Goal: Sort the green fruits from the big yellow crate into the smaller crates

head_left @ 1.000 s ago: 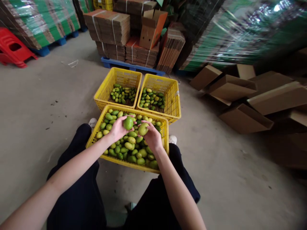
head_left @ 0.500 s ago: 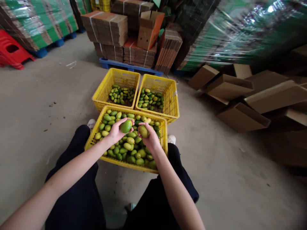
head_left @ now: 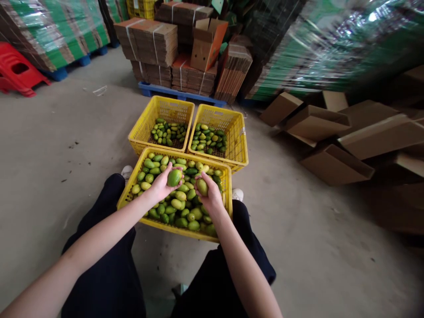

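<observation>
Stretching under everything, the floor point(head_left: 314, 256) runs out of frame on both sides. At upper right, a wrapped load point(head_left: 331, 53) is cut off by the top and right edges, glare on its film hiding what lies beneath. A green-striped load point(head_left: 62, 26) is cropped at the upper left corner. The boxes point(head_left: 338, 163) heaped at right sink into shadow, the farther ones hard to tell apart. Bundles point(head_left: 149, 39) of flat cardboard cover most of a blue pallet point(head_left: 182, 96). Dark trousers point(head_left: 102, 247) are cut off below and partly covered by the forearms. A red stool point(head_left: 20, 68) is clipped by the left edge.

The front crate point(head_left: 179, 230), between the legs, hides some of the left crate point(head_left: 139, 128) and right crate point(head_left: 240, 137) behind it. Its fruit pile point(head_left: 178, 204) conceals its bottom; the right forearm covers its near right corner. Two pale shoes point(head_left: 237, 194) show only in part.

Above the pile, the left hand point(head_left: 162, 182) cradles a green fruit point(head_left: 174, 177), thumb over it, fingers curled beneath and partly hidden. Just beside it, the right hand point(head_left: 212, 194) grasps an olive fruit point(head_left: 202, 187) between thumb and fingers, some fingers out of sight.
</observation>
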Demonstrator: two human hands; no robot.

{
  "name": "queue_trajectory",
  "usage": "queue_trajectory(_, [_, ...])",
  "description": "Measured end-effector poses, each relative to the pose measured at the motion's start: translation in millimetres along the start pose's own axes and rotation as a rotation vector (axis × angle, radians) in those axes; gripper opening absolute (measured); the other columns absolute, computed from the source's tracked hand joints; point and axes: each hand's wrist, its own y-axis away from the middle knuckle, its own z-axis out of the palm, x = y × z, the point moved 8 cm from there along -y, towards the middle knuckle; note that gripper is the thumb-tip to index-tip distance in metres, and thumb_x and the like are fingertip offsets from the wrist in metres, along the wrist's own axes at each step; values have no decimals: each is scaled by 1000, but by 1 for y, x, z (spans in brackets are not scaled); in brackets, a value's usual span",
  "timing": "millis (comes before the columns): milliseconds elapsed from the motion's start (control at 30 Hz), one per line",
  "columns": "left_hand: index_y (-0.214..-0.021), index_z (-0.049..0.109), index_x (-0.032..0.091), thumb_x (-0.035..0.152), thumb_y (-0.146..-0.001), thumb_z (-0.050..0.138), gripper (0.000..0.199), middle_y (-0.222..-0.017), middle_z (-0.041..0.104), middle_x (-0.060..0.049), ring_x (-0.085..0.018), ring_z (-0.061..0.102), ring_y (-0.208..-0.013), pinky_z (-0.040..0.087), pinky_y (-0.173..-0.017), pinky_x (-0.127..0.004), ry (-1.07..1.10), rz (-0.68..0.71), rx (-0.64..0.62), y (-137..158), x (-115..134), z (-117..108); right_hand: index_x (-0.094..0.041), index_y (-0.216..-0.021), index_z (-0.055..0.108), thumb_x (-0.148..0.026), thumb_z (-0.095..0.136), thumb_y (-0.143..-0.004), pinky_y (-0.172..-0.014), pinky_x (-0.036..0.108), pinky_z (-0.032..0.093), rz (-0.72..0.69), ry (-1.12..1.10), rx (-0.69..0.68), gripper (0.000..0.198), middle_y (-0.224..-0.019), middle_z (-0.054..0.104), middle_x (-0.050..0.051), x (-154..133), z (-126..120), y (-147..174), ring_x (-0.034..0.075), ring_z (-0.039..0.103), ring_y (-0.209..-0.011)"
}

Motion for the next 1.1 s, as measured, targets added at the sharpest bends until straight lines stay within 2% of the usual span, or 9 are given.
queue_trajectory(167, [-80,65,12,21,-87,67,11,-73,66,-4,-11,65,-59,56,-52,-19,14,-31,-35,4,1,5,-21,-61,62,-60,78,-65,-30,25,32,71,54,-90,42,-55,60,2,9,7,-2,12,49,-40])
queue_trajectory(367, [-73,63,11,14,-90,46,24,-64,64,-6,-11,61,-52,52,-47,-19,66,-65,70,0,-3,-9,-19,-58,61,-62,71,-68,-33,23,32,125,59,-144,44,-52,60,2,10,18,5,12,49,-40])
queue_trajectory(467, [-76,62,13,20,-91,51,20,-69,66,-5,-11,60,-55,52,-48,-19,116,-31,100,-3,-2,-13,-18,-64,65,-56,73,-66,-35,22,30,100,42,-172,39,-58,62,2,6,21,7,11,51,-46])
queue_trajectory(600, [-80,60,16,20,-80,70,11,-66,62,1,-9,57,-52,49,-47,-18,118,0,174,-2,0,-15,-19,-69,64,-38,84,-56,-36,20,24,22,49,-142,30,-53,57,-3,2,20,7,9,45,-43])
queue_trajectory(667, [-80,59,17,18,-79,73,14,-66,60,2,-9,58,-54,52,-50,-19,134,5,179,-2,0,-14,-20,-68,62,-40,83,-57,-35,20,22,33,50,-133,31,-51,58,-3,5,19,5,9,44,-41])
queue_trajectory(800, [-83,59,15,24,-91,61,12,-70,63,-2,-12,63,-60,58,-55,-23,199,-61,143,-3,-7,-12,-21,-64,60,-51,76,-64,-34,23,29,54,19,-87,34,-55,62,1,10,12,-3,12,48,-42])
queue_trajectory(933, [-87,61,12,25,-100,43,26,-73,67,-6,-13,66,-66,59,-59,-23,238,-55,88,-5,-8,-9,-22,-61,57,-50,73,-65,-35,25,35,88,45,-37,33,-57,65,3,16,6,-9,15,52,-46])
queue_trajectory(1033, [-85,62,12,32,-99,47,29,-70,65,-5,-12,63,-59,56,-53,-22,202,-57,57,-2,-6,-5,-21,-63,57,-50,73,-64,-36,24,35,83,-1,-36,34,-59,65,2,16,9,-6,13,52,-45])
queue_trajectory(1100, [-83,62,13,28,-93,58,18,-67,63,-2,-11,61,-55,52,-49,-20,172,-39,63,1,-4,-4,-21,-67,56,-48,77,-62,-36,22,33,33,-31,-35,34,-59,63,-2,12,12,-2,11,50,-44])
